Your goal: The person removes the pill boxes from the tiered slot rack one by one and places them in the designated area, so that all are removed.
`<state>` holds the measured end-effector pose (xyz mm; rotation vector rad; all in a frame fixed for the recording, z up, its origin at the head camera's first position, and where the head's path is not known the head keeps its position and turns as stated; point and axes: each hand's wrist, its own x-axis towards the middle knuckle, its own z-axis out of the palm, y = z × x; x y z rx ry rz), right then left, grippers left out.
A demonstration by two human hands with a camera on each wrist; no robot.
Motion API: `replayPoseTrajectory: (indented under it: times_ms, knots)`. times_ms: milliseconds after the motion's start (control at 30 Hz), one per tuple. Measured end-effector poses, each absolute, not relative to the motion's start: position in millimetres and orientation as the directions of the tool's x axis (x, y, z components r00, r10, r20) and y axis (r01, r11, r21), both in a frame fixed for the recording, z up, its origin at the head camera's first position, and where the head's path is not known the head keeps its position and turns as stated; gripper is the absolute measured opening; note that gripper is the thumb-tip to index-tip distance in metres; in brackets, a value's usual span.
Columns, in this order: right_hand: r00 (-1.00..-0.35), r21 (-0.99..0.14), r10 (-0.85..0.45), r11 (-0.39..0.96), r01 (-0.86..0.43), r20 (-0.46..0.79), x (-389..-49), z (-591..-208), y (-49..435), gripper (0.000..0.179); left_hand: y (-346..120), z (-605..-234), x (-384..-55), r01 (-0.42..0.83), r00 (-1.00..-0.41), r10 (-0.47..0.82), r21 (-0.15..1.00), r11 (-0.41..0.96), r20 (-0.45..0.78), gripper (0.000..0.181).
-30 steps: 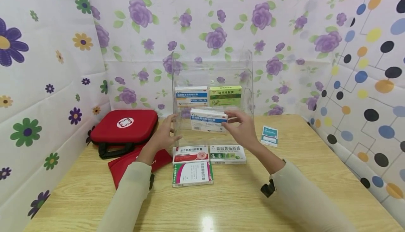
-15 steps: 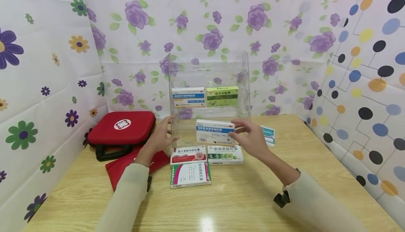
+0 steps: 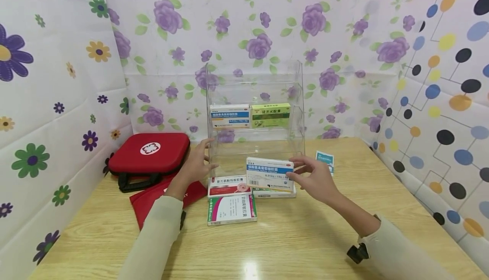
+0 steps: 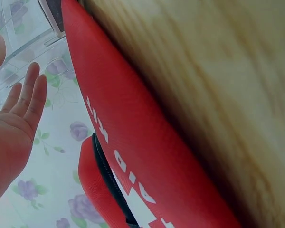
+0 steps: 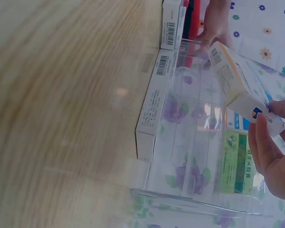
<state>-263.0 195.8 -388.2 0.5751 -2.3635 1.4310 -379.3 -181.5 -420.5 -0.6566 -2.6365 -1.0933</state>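
Observation:
My right hand (image 3: 317,178) pinches the right end of a white-and-blue medicine box (image 3: 269,174), raised before the lower part of a clear acrylic display rack (image 3: 259,147). In the right wrist view, thumb and fingers clasp the end of this box (image 5: 237,76). My left hand (image 3: 194,166) is at the rack's left side, its fingers at the side edge; the left wrist view shows them extended, holding nothing. On a middle tier stand a similar blue-and-white box (image 3: 230,117) and a green box (image 3: 270,116). A red-and-white box (image 3: 229,186) lies low at the front.
A green-and-white box (image 3: 232,210) lies in front of the rack. Another white box (image 3: 273,194) is partly hidden behind the held one. At left are a red first-aid case (image 3: 130,152) and a red pouch (image 3: 141,203); a teal packet (image 3: 324,159) lies right.
My right hand has brought the held box down and rightward, away from the rack's middle, until it overlaps the lower right box. My left hand has stayed at the rack's side.

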Motion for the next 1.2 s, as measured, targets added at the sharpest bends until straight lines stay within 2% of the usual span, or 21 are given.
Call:
replayPoseTrajectory:
  times_ms: [433,800,1200]
  knots:
    - [-0.893,-0.751,-0.203,0.485,-0.449,0.402,-246.2,-397.1,213.1,0.036,-181.0,-419.5,-375.4,0.475,-0.879,0.308,0.623,0.621,0.363,0.087]
    - [-0.910,-0.771,-0.241,0.485,-0.413,0.337,-241.8,-409.6,229.7,0.039,-180.3,-417.6,-376.3,0.490,-0.871,0.321,0.624,0.609,0.371,0.087]
    - [-0.929,-0.810,-0.291,0.471,-0.349,0.231,-241.7,-417.2,234.4,0.034,-179.3,-420.1,-376.2,0.444,-0.896,0.299,0.645,0.622,0.329,0.087]
